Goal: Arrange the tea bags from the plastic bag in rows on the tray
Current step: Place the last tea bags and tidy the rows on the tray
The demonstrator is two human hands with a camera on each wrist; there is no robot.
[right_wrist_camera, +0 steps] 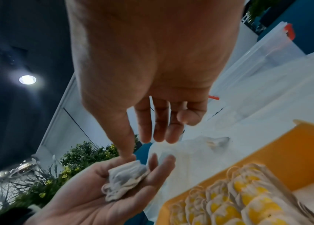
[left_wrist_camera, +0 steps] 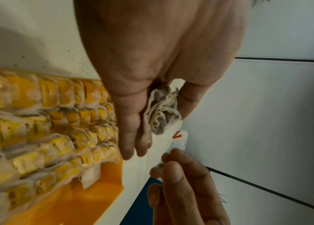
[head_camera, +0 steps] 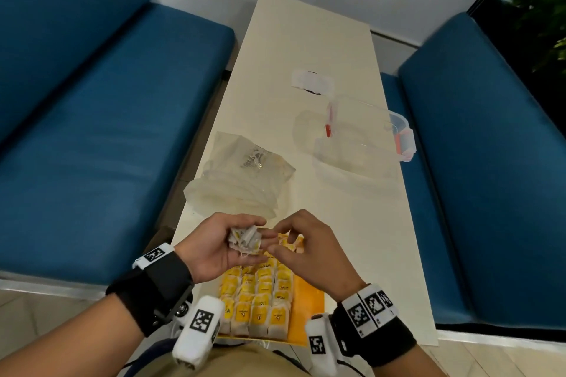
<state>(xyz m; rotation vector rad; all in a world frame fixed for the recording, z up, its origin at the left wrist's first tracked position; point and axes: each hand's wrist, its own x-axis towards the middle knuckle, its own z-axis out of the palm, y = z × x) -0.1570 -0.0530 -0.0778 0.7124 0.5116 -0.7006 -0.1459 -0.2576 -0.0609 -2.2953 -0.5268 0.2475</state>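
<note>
My left hand [head_camera: 219, 243] is turned palm up over the far end of the orange tray [head_camera: 309, 300] and holds a small crumpled bunch of tea bags [head_camera: 245, 240], thumb over it. The bunch [right_wrist_camera: 125, 178] lies in the left palm [right_wrist_camera: 87, 202]. My right hand [head_camera: 306, 251] is right beside it, fingers loosely extended, one fingertip touching the bunch's edge; nothing shows between its fingers [right_wrist_camera: 158, 129]. Rows of tea bags with yellow tags [head_camera: 260, 294] fill the tray's left part; its right strip is bare. The clear plastic bag [head_camera: 245, 174] lies on the table beyond my hands.
A clear lidded container with red clips [head_camera: 361, 131] stands at the table's right edge. A white paper slip [head_camera: 312, 82] lies farther back. Blue padded benches [head_camera: 107, 131] run along both sides of the narrow cream table [head_camera: 306, 34].
</note>
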